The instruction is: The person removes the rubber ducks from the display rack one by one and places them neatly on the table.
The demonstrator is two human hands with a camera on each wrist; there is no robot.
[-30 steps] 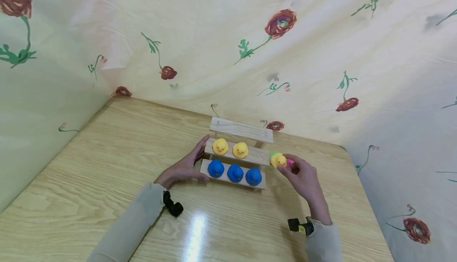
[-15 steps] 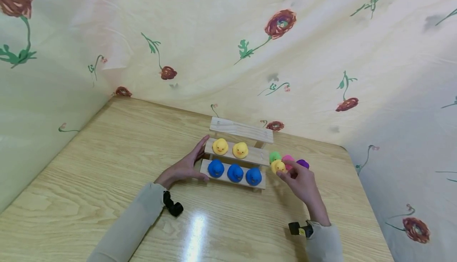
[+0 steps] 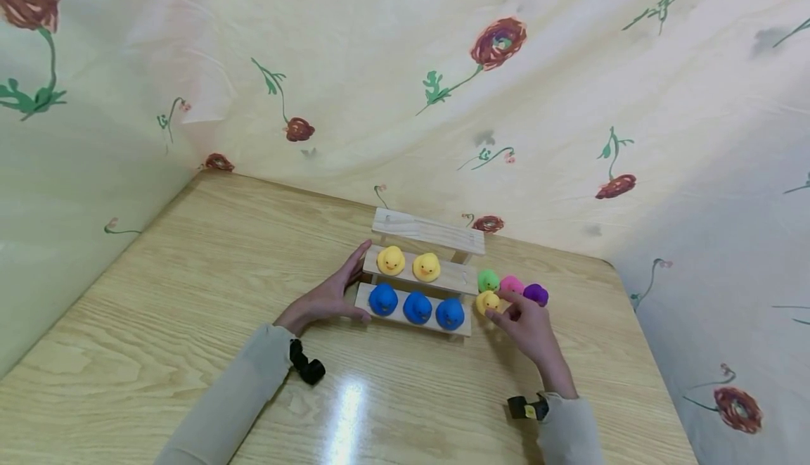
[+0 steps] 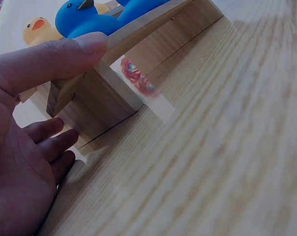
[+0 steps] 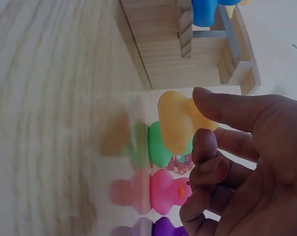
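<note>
My left hand (image 3: pixel 324 297) lies against the left end of a three-step wooden rack (image 3: pixel 430 231), its thumb on the front shelf's edge and the other fingers spread along the side panel (image 4: pixel 102 108). With thumb and fingertips, my right hand (image 3: pixel 531 328) pinches a yellow rubber duck (image 3: pixel 486 303) just off the rack's right end. In the right wrist view this duck (image 5: pixel 175 123) appears raised above the table. Three blue ducks (image 3: pixel 417 307) line the front shelf. Two yellow ducks (image 3: pixel 391 261) sit on the middle shelf, leaving its right end bare. The top shelf bears nothing.
Behind the held duck, a green duck (image 3: pixel 488 279), a pink duck (image 3: pixel 511 285) and a purple duck (image 3: pixel 536 294) stand in a row on the wooden table (image 3: pixel 253 240). A flowered cloth (image 3: pixel 380 99) hangs along the table's back and sides.
My right hand has brought the yellow duck slightly toward me and left, uncovering the green, pink and purple ducks. My left hand and the rack have stayed put.
</note>
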